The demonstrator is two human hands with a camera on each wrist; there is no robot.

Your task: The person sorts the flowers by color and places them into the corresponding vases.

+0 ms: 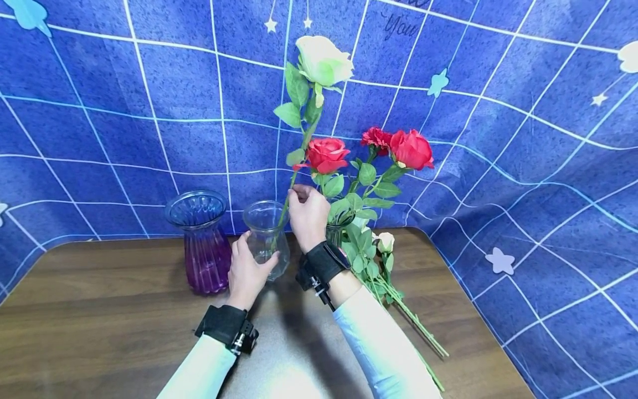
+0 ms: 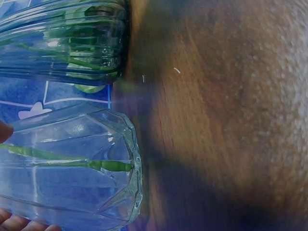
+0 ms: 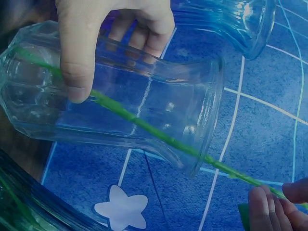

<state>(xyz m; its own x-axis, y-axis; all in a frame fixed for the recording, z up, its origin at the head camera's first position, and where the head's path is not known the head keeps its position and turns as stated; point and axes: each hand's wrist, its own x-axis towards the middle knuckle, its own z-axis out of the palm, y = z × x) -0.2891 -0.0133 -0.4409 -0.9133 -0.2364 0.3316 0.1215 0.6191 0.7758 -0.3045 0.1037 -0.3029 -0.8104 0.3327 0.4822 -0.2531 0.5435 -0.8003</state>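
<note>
On the wooden table, toward its far edge, stands a clear glass vase, upright, with the stem of a tall white rose running down inside it. The stem slants across the mouth, and its lower end reaches the vase's base. The left hand is curled round the body of the clear vase, thumb on the near side and fingers about the left side. Just above the rim, the right hand pinches the rose's stem between thumb and closed-up fingers, the pale bloom standing well above it. Close on the left is a ribbed vase, blue at its flared mouth and purple below. To the right, partly hidden by the right arm, a greenish glass vase holds leafy stems topped by a red rose and a ruffled red flower; another red bloom shows right above the right hand, its lower stem out of sight. Beside that vase, a small cream rose and long green stems lie on the table. Behind everything hangs a blue cloth with white grid lines and stars.
</note>
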